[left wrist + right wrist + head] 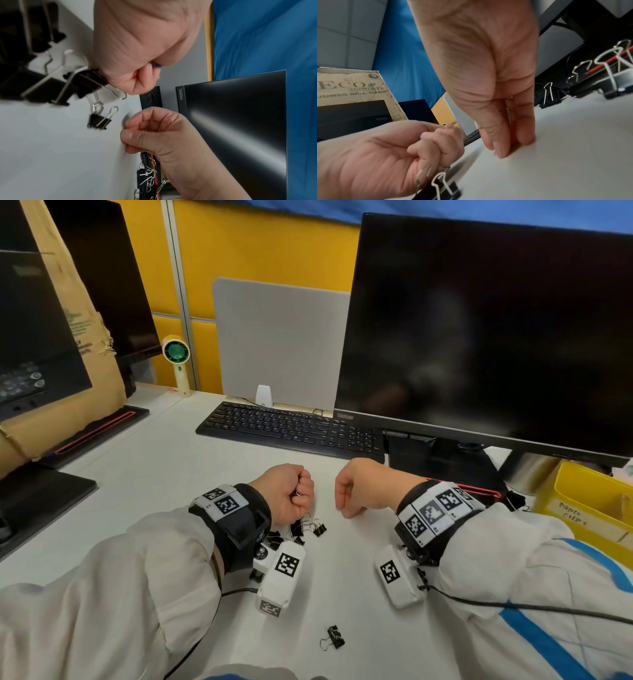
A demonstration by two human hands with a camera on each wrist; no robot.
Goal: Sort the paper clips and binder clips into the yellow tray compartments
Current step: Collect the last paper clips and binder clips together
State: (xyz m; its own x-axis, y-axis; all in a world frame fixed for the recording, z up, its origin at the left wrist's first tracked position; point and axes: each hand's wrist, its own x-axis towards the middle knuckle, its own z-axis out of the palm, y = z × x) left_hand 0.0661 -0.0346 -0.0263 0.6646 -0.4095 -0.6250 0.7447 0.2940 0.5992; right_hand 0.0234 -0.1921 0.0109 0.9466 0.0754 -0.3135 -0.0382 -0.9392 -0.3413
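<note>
My left hand (300, 492) is curled into a fist over the desk and holds small paper clips; a blue one (157, 65) and an orange edge peek out between its fingers. Just below it lies a heap of black binder clips (306, 529). My right hand (345, 511) stands fingertips-down on the white desk, pinching a small yellowish paper clip (122, 130), with a silver wire clip (508, 108) tucked against its palm. The yellow tray (561, 501), with a handwritten label, is at the far right edge. One binder clip (334, 638) lies alone near me.
A large monitor (489, 330) stands behind the right hand, with more binder clips (513, 501) by its base. A black keyboard (287, 426) lies beyond the hands. A cardboard box (61, 344) and a second screen fill the left.
</note>
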